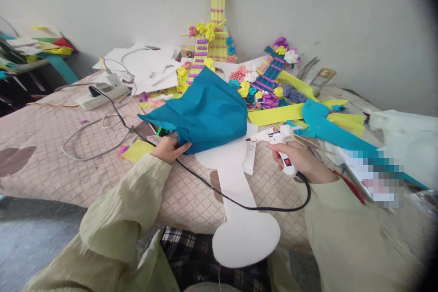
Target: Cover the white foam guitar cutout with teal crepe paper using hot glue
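- Pink quilted bed cover (51, 164) is lying under all the craft things, with a plain wall behind.
- A white cutout (236, 191) is lying flat on it, its round end hanging toward the person.
- Left hand (170, 148) is pinching the blue paper (208, 114), fingers closed on its edge, keeping it spread over the cutout's far end.
- Right hand (301, 159) is wrapping around the glue gun (273, 137), tip pointing at the paper beside the cutout.
- Paper guitars (219, 23) are leaning behind the cutout.

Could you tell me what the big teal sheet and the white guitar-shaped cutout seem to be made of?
The big teal sheet looks like matte crepe or tissue paper: it folds softly. The white guitar-shaped cutout seems stiff foam board or card: flat, clean-edged, overhanging unsupported.
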### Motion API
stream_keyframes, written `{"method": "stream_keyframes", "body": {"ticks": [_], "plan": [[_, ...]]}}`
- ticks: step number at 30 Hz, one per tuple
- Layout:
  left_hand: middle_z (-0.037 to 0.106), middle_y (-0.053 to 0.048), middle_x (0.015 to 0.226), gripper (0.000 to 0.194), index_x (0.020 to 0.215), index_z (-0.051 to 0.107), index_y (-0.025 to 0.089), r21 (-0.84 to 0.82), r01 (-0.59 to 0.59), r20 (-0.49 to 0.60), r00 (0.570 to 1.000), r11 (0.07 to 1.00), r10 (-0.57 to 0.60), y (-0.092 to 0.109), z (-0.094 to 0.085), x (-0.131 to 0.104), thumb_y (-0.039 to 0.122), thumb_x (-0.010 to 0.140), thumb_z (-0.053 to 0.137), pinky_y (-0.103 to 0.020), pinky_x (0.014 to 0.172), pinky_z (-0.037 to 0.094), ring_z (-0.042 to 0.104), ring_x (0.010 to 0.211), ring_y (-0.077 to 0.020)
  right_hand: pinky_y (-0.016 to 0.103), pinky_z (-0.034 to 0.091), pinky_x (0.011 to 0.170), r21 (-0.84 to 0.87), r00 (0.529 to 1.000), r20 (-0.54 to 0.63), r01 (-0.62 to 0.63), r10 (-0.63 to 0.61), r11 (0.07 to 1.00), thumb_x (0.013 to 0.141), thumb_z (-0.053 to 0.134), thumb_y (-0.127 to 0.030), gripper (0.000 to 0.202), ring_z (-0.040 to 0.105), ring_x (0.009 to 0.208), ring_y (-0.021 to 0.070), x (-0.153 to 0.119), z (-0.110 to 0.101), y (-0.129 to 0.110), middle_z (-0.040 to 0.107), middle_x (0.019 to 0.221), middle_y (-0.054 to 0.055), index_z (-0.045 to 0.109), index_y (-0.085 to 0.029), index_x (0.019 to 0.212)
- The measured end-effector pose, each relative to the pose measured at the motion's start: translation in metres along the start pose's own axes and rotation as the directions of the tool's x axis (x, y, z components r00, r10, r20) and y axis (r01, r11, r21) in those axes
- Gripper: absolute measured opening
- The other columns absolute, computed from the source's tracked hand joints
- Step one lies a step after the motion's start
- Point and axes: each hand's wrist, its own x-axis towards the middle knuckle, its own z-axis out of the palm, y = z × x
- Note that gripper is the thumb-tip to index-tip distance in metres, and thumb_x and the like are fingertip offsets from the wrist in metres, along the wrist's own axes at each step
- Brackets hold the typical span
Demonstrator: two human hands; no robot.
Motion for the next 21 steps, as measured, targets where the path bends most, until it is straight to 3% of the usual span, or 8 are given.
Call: {"method": "stream_keyframes", "body": {"ticks": [14,21], "plan": [[0.031,0.004,0.035,0.046,0.041,0.029,0.019,0.017,0.014,0.012,1.000,1.000,-0.014,0.000,0.000,0.000,0.044,0.072,0.051,-0.025,0.039,0.021,0.028,0.035,-0.0068,0.023,0.037,0.040,0.015,1.000,0.003,-0.030,0.030,0.999,0.072,0.052,-0.045,0.034,0.049,0.041,0.0118,-0.014,-0.003,0.009,0.049,0.044,-0.001,0.048,-0.019,0.051],[0.031,0.004,0.034,0.047,0.040,0.027,0.020,0.024,0.011,0.000,1.000,1.000,-0.011,0.001,-0.001,0.000,0.045,0.072,0.051,-0.024,0.038,0.021,0.028,0.035,-0.0066,0.021,0.035,0.039,0.068,0.998,0.020,-0.052,0.051,0.996,0.071,0.054,-0.043,0.030,0.048,0.043,0.0100,-0.033,0.002,-0.001,0.049,0.050,-0.002,0.048,-0.019,0.054]]}}
